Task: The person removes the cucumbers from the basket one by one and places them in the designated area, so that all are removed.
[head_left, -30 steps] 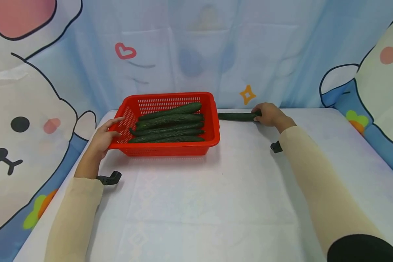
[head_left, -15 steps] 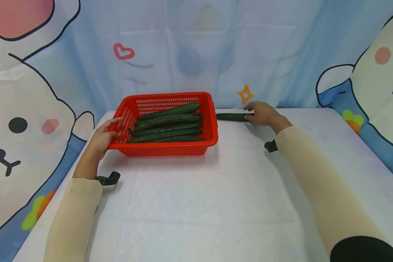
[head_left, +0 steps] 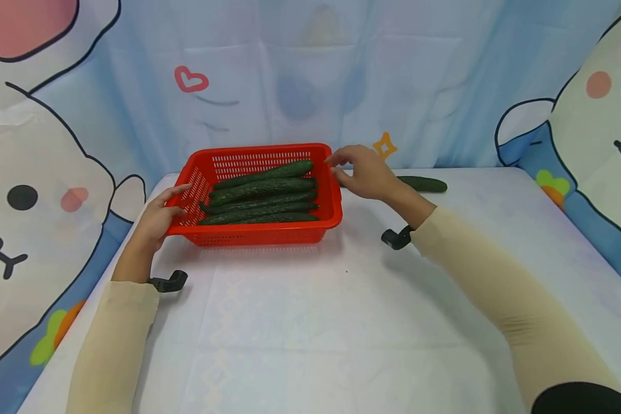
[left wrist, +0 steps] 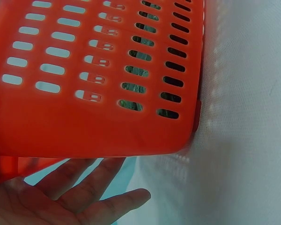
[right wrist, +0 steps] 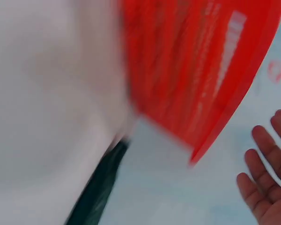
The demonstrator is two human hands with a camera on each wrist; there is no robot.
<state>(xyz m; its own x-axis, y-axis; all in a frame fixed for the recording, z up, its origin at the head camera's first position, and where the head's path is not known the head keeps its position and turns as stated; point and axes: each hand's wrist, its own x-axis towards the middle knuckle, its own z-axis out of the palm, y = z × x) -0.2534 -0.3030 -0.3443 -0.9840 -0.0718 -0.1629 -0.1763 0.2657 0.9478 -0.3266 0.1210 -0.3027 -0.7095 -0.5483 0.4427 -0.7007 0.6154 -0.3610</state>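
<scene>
red basket on white table, holding five cucumbers. left hand rested on its left rim, fingers relaxed. right hand hovered by the right rim, fingers spread, empty. loose cucumber lay behind it.

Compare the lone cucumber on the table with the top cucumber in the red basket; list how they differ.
The lone cucumber lies on the white table, right of the red basket; the top cucumber rests inside it on other cucumbers. The lone cucumber lies level and is partly hidden behind the right hand; the top cucumber slants up to the right and shows whole. Both are long, dark green and slender, and neither is held.
</scene>
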